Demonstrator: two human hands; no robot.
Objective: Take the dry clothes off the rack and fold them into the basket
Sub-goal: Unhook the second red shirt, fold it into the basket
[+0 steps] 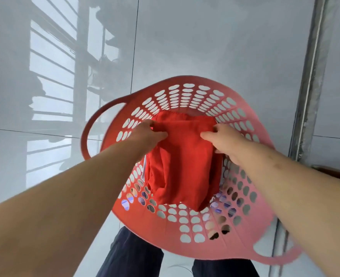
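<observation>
Head view looks straight down at a glossy grey tiled floor (205, 37), where at far left the pale reflection of a barred railing (51, 66) lies across the tiles. Next comes the red plastic basket (145, 226), its walls pierced with oval holes and its left handle (83, 136) looping outward. The person's left hand (145, 134) reaches in over the left wall, thumb and fingers curled to pinch the upper left edge of a folded red garment (185, 162). That garment sits inside the basket, filling its middle, with its elastic waistband toward the far wall and its bulk stretching back toward the person between the two hands and forearms. Through the lower holes a bluish checked cloth (125, 203) shows beneath it. The right hand (225, 142) mirrors the left one, its thumb on top of the cloth and its fingers curled round the garment's upper right edge, close to the right wall. Below the basket, dark trousers (133, 256) show. The basket's right handle (275, 260) sticks out at lower right, and a grey metal strip (312, 76) runs down the floor beyond it.
</observation>
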